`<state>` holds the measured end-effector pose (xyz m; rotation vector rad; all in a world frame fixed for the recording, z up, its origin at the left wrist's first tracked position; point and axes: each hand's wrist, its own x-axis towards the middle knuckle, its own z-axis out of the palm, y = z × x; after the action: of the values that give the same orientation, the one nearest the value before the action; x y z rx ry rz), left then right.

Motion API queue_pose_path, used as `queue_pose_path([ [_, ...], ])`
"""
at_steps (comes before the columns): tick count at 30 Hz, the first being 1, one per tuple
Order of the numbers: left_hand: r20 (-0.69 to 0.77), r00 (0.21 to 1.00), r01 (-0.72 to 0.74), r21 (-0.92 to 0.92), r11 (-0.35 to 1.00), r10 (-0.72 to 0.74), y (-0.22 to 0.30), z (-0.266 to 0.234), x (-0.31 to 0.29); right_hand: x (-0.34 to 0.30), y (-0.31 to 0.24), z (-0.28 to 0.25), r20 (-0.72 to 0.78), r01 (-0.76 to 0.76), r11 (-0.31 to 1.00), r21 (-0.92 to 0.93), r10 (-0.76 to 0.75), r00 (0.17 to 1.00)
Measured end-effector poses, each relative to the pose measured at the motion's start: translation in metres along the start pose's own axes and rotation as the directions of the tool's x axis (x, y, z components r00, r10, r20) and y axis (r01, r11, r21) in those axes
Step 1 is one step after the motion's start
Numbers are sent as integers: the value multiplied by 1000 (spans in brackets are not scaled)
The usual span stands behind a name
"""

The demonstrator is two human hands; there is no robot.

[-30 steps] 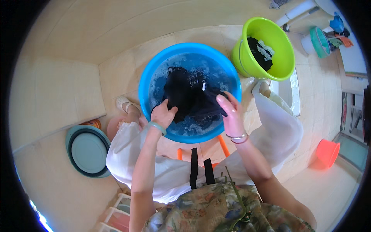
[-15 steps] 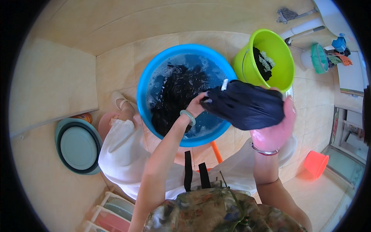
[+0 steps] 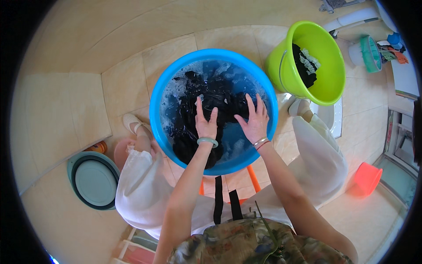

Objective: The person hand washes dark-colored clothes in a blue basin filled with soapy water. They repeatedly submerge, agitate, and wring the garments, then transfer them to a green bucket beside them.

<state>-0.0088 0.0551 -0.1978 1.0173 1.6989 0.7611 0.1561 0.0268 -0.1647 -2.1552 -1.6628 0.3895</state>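
Note:
A round blue basin (image 3: pixel 154 112) holds sudsy water with dark clothes (image 3: pixel 187 136) soaking in it. Over the middle of the basin is my left hand (image 3: pixel 205 123), a pale green bangle at its wrist, fingers apart above the black cloth. To its right, my right hand (image 3: pixel 256 125) also has its fingers spread, close to a dark bunch of cloth near the basin's right side. Nothing is gripped in either hand. Whether the fingertips press on the wet cloth cannot be told.
A lime green bucket (image 3: pixel 327 86) with black and pale cloth inside stands beyond the basin on the right. At left lies a grey-green collapsible basin (image 3: pixel 94 180). An orange-red tub (image 3: pixel 367 178) sits at lower right, and a teal-rimmed basket (image 3: pixel 371 53) at far right.
The dark garment that both hands held up over the basin's right edge is down in the basin. My right hand has moved left over the water, and both hands have let go.

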Motion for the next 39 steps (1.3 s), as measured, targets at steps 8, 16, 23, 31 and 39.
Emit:
queue_pose_path([
  [8, 98, 982, 137, 215, 967, -161, -30, 15, 40, 6, 18, 91, 362, -109, 994, 11, 98, 927],
  [16, 188, 931, 342, -164, 925, -311, -75, 30, 68, 21, 31, 143, 423, -345, 921, 180, 244, 873],
  [23, 594, 722, 690, -582, 431, -354, -31, 19, 68, 23, -12, 76, 246, -94, 910, 405, -10, 969],
  [31, 618, 784, 605, -741, 290, -55, 16, -8, 41, -22, -92, -37, 187, 410, 821, 396, -510, 840],
  [39, 712, 701, 670, -646, 365, -26, 24, -45, -11, -22, -127, -68, 76, 286, 860, 422, -348, 935],
])
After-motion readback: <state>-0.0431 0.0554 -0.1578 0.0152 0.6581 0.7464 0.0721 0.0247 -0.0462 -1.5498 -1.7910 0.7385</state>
